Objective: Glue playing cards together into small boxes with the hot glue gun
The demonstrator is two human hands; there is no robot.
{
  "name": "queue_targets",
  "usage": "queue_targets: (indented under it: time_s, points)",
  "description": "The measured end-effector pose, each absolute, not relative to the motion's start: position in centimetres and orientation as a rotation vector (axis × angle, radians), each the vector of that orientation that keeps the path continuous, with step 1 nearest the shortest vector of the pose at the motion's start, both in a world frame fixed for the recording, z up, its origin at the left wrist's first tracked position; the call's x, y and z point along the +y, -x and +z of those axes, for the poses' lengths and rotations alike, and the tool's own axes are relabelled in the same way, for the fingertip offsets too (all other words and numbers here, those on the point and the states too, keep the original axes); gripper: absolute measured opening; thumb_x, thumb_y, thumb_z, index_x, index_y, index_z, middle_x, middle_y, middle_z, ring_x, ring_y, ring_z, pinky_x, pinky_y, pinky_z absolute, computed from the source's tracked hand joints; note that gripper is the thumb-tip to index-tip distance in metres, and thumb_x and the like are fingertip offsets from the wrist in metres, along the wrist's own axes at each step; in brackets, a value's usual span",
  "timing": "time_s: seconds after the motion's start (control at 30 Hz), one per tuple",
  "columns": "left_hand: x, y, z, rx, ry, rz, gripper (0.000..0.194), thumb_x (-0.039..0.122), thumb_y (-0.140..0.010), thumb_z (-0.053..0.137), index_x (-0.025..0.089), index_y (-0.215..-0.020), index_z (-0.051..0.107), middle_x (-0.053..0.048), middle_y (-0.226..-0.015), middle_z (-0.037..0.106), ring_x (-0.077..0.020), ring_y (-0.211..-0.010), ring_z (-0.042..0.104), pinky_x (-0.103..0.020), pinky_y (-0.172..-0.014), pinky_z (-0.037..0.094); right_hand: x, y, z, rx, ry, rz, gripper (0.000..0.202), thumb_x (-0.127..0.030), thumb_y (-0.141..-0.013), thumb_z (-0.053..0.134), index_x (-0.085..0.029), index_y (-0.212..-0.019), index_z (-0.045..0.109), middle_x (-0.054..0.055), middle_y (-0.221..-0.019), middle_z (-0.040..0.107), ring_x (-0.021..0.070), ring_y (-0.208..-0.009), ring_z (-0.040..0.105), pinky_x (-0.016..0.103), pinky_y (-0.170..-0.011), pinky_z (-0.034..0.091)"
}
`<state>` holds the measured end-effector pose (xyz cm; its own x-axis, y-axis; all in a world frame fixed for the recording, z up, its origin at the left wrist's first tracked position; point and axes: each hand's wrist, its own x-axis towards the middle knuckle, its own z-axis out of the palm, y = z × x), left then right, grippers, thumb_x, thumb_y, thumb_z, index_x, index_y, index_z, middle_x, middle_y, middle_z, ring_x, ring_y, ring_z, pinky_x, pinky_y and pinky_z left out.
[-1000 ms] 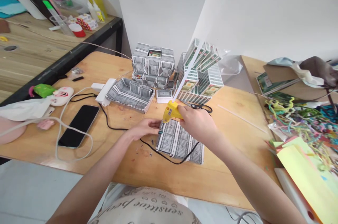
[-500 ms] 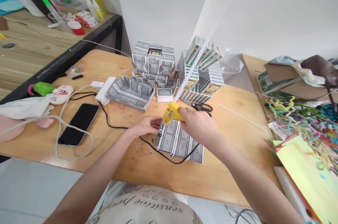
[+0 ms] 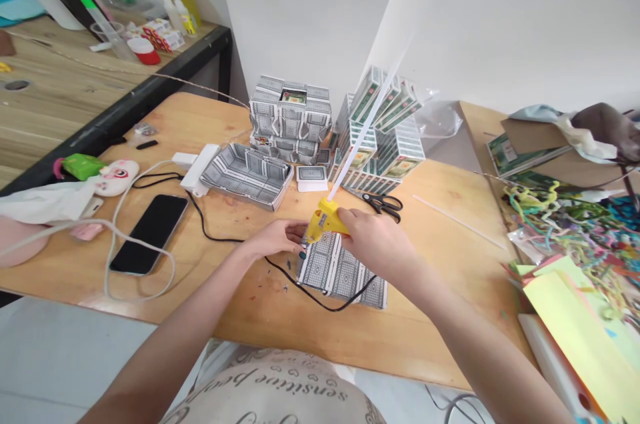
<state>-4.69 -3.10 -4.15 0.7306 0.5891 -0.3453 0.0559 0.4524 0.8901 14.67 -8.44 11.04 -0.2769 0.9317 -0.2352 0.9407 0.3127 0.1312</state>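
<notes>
My right hand [image 3: 377, 243] is wrapped round a yellow hot glue gun [image 3: 323, 217], with a long clear glue stick [image 3: 363, 134] rising from its back. The gun's nozzle points down at the left edge of a grey-patterned playing-card panel [image 3: 345, 271] lying on the table. Beside that same edge, my left hand [image 3: 277, 237] has its fingers curled against the panel, close to the nozzle; the fingertips are partly hidden. A black cord [image 3: 335, 309] loops across the panel's front.
Behind stand an open card tray [image 3: 245, 174], a stacked card structure [image 3: 290, 114] and green-and-white card boxes [image 3: 400, 151]. Black scissors [image 3: 384, 204] lie near my right hand. To the left are a phone [image 3: 150, 234] and a white power strip [image 3: 200, 171]; colourful strings [image 3: 575, 224] heap at right.
The glue gun has tipped and moved slightly down and left, bringing its nozzle nearer the panel's left edge and my left fingers. My left hand has barely moved.
</notes>
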Motion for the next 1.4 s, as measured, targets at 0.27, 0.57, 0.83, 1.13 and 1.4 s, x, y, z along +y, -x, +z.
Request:
queue_targets:
  time_s: [0.27,0.57,0.83,1.13,1.4]
  points:
    - [-3.3,4.9,-3.6,0.708,-1.022,0.343,0.063,0.020,-0.054,0.079,0.018,-0.113,0.058,-0.009,-0.107,0.065,-0.0201,-0.091,0.062,-0.033,-0.081,0.048,-8.6,-14.7,11.3,2.289,-1.696,-0.081,0.023,-0.021,-0.082,0.040,-0.020,-0.102,0.051,0.006,-0.093,0.064,0.0158,-0.070,0.060,0.024,-0.051,0.033]
    - [-3.3,4.5,-3.4,0.910,-0.891,0.322,0.046,0.047,-0.067,0.067,0.016,-0.101,0.066,-0.008,-0.094,0.069,-0.0194,-0.084,0.064,-0.031,-0.075,0.051,-9.6,-16.1,9.4,2.501,-1.713,0.021,0.028,-0.019,-0.079,0.041,-0.018,-0.104,0.054,0.003,-0.082,0.065,0.0140,-0.066,0.058,0.026,-0.049,0.026]
    - [-3.2,4.3,-3.4,0.946,-0.884,0.327,0.045,0.047,-0.065,0.069,0.016,-0.097,0.067,-0.007,-0.091,0.070,-0.0184,-0.081,0.064,-0.030,-0.073,0.052,-11.1,-18.5,6.4,2.898,-1.608,0.217,0.027,-0.022,-0.085,0.042,-0.016,-0.108,0.055,0.002,-0.075,0.065,0.0132,-0.065,0.058,0.025,-0.056,0.036]
    - [-3.2,4.0,-2.5,0.967,-0.848,0.324,0.038,0.042,-0.064,0.071,0.014,-0.089,0.068,-0.006,-0.085,0.070,-0.0161,-0.074,0.064,-0.030,-0.073,0.053,-14.8,-20.5,2.4,2.543,-2.762,-0.128,0.025,-0.042,-0.073,0.059,-0.019,-0.075,0.051,-0.005,-0.052,0.048,0.0083,-0.041,0.042,0.020,-0.042,0.034]
    - [-3.1,4.0,-2.7,0.983,-0.847,0.311,0.039,0.041,-0.064,0.072,0.014,-0.091,0.068,-0.007,-0.086,0.070,-0.0165,-0.074,0.064,-0.029,-0.071,0.053,-17.5,-23.9,-1.4,1.041,-3.625,-0.193,0.033,-0.052,-0.067,0.056,-0.020,-0.065,0.046,0.000,-0.058,0.048,0.0164,-0.051,0.046,0.029,-0.048,0.035]
